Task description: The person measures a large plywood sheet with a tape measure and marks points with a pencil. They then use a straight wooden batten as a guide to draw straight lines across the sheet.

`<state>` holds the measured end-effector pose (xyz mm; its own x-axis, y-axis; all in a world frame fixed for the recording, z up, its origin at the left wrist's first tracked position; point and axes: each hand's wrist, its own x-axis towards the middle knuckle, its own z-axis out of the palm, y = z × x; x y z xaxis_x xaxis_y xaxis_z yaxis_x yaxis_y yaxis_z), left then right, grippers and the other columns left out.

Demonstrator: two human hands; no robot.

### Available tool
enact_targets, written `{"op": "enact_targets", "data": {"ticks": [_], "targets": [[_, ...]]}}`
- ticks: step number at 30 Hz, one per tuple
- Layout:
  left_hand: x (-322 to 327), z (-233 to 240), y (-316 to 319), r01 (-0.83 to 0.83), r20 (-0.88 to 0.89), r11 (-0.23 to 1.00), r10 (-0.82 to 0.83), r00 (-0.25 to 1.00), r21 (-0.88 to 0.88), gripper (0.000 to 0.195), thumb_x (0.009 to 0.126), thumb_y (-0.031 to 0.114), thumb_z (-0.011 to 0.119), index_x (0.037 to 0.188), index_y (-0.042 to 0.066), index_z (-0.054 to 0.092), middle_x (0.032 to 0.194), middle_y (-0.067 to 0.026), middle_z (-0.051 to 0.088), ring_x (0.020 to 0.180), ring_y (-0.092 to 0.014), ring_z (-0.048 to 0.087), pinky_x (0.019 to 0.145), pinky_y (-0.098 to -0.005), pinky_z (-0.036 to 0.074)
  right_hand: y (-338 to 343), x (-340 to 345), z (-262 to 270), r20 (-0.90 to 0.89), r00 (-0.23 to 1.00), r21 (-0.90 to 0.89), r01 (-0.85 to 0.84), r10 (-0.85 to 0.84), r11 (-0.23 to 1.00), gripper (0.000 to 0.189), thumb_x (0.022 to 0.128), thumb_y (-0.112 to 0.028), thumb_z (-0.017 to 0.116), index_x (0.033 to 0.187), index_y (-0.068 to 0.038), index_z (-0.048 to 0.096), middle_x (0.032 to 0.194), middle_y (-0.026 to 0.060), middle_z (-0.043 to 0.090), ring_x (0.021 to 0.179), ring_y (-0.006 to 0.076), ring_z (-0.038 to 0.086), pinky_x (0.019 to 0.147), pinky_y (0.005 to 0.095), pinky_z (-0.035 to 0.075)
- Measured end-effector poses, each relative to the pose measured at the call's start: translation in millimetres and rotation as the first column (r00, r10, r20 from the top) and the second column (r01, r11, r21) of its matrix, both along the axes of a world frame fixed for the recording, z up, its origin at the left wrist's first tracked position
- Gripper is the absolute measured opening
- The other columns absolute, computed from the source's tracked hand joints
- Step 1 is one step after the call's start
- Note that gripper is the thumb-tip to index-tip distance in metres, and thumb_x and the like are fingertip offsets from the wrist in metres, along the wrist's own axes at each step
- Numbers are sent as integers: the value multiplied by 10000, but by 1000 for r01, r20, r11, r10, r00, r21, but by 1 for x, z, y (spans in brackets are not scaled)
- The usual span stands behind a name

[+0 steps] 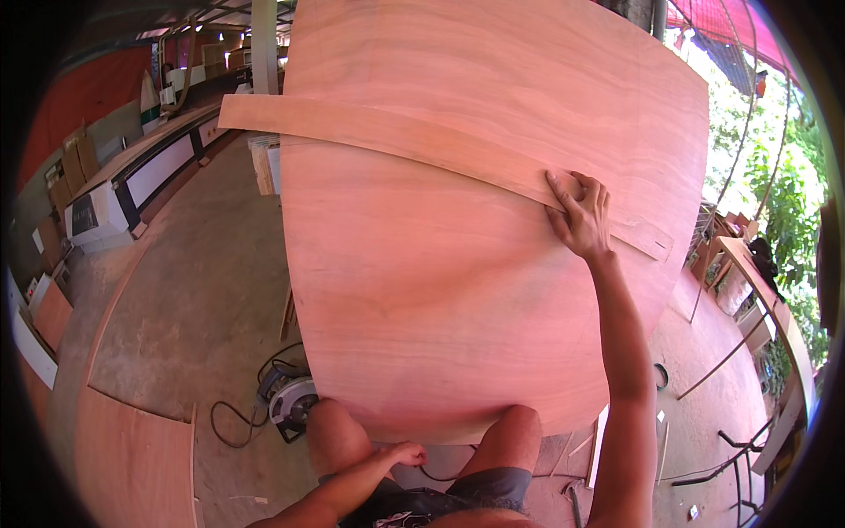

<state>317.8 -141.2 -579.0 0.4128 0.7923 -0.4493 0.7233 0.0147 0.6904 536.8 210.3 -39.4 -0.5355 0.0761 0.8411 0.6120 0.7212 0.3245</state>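
Note:
A large plywood sheet (449,277) lies before me, its near edge by my knees. Across its far half runs a long, narrow plywood strip (396,138), whose left end juts past the sheet's left edge. My right hand (584,214) rests on the strip towards its right end, fingers spread on top and thumb at its near edge. Low in the view, my left hand (406,454) is loosely curled near my lap, off the sheet; whether it holds anything cannot be made out.
A circular saw (290,402) with its cord is on the concrete floor beside my left knee. A plywood panel (135,455) lies at lower left. A long bench (158,152) stands at far left. Black metal tubing (736,462) and wood offcuts are on the right.

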Motion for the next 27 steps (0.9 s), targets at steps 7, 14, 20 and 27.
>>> {"op": "enact_targets", "data": {"ticks": [7, 14, 20, 27], "targets": [[0, -1, 3, 29, -34, 1000, -28, 999, 4, 318, 944, 368, 714, 1114, 117, 810, 992, -80, 822, 966, -274, 788, 882, -428, 597, 2, 0, -1, -13, 1000, -12, 0, 0, 1000, 642, 927, -299, 763, 1550, -304, 612, 1453, 160, 525, 1235, 341, 490, 1077, 494, 393], [2, -12, 0, 0, -1, 998, 0, 1000, 63, 319, 931, 383, 752, 1110, 127, 816, 1024, -90, 820, 965, -280, 786, 871, -432, 597, 4, 0, -4, -17, 1000, -28, 11, -12, 1000, 644, 926, -296, 768, 1550, -303, 613, 1452, 173, 524, 1274, 365, 471, 1111, 507, 380], [4, -15, 2, 37, -14, 997, -36, 999, 65, 292, 920, 358, 775, 1116, 147, 826, 1008, -85, 823, 947, -276, 787, 843, -431, 597, 7, 0, -5, -14, 1000, -40, 6, -7, 999, 635, 930, -296, 772, 1546, -302, 619, 1451, 198, 529, 1281, 380, 465, 1128, 522, 370], [8, -12, 2, 5, -14, 999, -5, 1000, 53, 264, 913, 311, 762, 1116, 157, 830, 1014, -86, 823, 958, -280, 786, 849, -440, 597, 9, 0, -5, -10, 1000, 18, 2, -1, 1000, 626, 935, -284, 761, 1545, -285, 623, 1440, 208, 555, 1255, 376, 489, 1113, 522, 377]]}}
